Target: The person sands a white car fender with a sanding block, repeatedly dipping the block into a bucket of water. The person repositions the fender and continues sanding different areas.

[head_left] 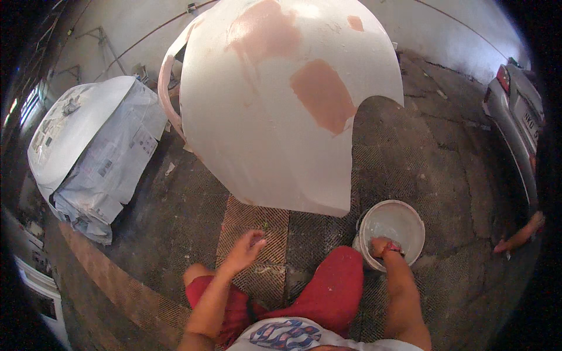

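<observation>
My right hand [383, 246] reaches down inside a whitish bucket [417, 217] on the floor to the right of my knee. Its fingers look curled, and whatever they may hold is hidden in the bucket, where pale liquid seems to lie. A bracelet circles that wrist. Above my left thigh, my left hand [248, 250] hovers with loosely bent fingers and nothing in them. In front of me stands a large white car body panel [263, 146] with a curved cut-out on its right side. Pinkish patches [325, 96] mark its surface. Neither hand touches the panel.
To the left rests another pale panel [88, 111], partly covered with masking paper [108, 175]. A silver car's rear [518, 117] stands at the far right, with part of another person's limb [521, 235] nearby. The floor [252, 225] has ribbed tiles.
</observation>
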{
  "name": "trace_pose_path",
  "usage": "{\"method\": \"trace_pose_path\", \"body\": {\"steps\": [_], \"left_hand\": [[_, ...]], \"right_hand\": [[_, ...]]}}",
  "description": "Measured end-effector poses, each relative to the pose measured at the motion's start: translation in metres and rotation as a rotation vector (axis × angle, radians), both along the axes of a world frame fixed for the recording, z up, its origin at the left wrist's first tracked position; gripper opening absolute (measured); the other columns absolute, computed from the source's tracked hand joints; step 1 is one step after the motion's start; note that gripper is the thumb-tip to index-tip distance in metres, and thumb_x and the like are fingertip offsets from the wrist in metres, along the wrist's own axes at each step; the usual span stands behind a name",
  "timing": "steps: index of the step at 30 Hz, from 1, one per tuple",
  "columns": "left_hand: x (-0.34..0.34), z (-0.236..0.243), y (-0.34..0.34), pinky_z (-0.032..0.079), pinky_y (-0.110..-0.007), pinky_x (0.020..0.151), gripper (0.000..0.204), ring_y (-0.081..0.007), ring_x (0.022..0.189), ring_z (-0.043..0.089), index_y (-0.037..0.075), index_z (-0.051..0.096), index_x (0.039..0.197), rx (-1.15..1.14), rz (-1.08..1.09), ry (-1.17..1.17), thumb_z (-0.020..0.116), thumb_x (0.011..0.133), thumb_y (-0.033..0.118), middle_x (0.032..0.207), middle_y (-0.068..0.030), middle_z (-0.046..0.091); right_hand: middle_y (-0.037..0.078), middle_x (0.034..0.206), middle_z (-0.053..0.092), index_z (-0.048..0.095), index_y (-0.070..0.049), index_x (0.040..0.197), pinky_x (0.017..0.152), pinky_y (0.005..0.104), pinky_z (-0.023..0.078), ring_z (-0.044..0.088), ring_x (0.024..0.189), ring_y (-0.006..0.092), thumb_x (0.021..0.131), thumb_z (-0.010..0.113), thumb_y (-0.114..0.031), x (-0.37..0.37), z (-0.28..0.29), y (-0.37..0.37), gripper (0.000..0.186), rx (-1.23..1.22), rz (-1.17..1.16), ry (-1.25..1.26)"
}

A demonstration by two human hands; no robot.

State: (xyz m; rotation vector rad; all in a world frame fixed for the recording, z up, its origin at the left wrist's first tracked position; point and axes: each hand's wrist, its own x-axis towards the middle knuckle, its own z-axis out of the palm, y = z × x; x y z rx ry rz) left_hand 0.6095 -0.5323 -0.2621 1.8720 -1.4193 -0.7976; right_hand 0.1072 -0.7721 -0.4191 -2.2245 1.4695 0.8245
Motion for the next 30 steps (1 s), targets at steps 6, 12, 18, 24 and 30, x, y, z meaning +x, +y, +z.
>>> {"method": "trace_pose_path", "body": {"steps": [6,12,18,24,30], "left_hand": [[0.006,0.163,-0.054,0.053,-0.048,0.114,0.049,-0.0363,0.137,0.066,0.013,0.069,0.141,-0.536,-0.230,-0.503,0.086,0.096,0.019,0.144,-0.0116,0.073],[0.011,0.319,-0.111,0.046,-0.050,0.122,0.052,-0.0359,0.145,0.058,0.015,0.068,0.140,-0.842,-0.305,-0.813,0.088,0.092,0.024,0.153,-0.0104,0.067],[0.027,0.394,-0.185,0.041,-0.052,0.128,0.057,-0.0358,0.152,0.053,0.014,0.063,0.150,-1.035,-0.475,-1.074,0.081,0.100,0.035,0.162,-0.0106,0.060],[-0.018,0.397,-0.250,0.032,-0.051,0.136,0.066,-0.0328,0.165,0.037,0.018,0.052,0.165,-1.029,-0.645,-1.234,0.068,0.108,0.046,0.178,-0.0055,0.043],[0.001,0.422,-0.267,0.028,-0.054,0.137,0.069,-0.0339,0.168,0.030,0.025,0.040,0.174,-0.918,-0.466,-1.273,0.054,0.114,0.054,0.183,-0.0059,0.033]], "right_hand": [[0.026,0.135,0.066,0.051,-0.010,0.153,0.101,0.0590,0.059,0.069,0.123,0.0515,0.090,0.087,-0.024,-0.028,0.077,-0.004,0.074,-0.375,-0.223,-0.355],[0.022,0.129,0.069,0.059,-0.012,0.149,0.103,0.0544,0.057,0.068,0.123,0.0478,0.086,0.087,-0.012,-0.079,0.220,-0.006,0.069,-0.831,-0.292,-0.531],[0.016,0.122,0.076,0.079,-0.013,0.127,0.100,0.0536,0.056,0.071,0.115,0.0418,0.086,0.084,-0.017,-0.065,0.490,-0.070,0.042,-1.279,0.033,-0.201],[0.012,0.128,0.078,0.078,-0.017,0.128,0.118,0.0620,0.044,0.069,0.128,0.0378,0.096,0.072,-0.015,0.102,0.734,-0.101,0.033,-1.470,0.432,-0.033],[-0.003,0.122,0.080,0.085,-0.025,0.109,0.128,0.0660,0.032,0.069,0.128,0.0227,0.094,0.071,-0.021,0.293,0.745,-0.091,0.021,-1.784,0.654,-0.056]]}}
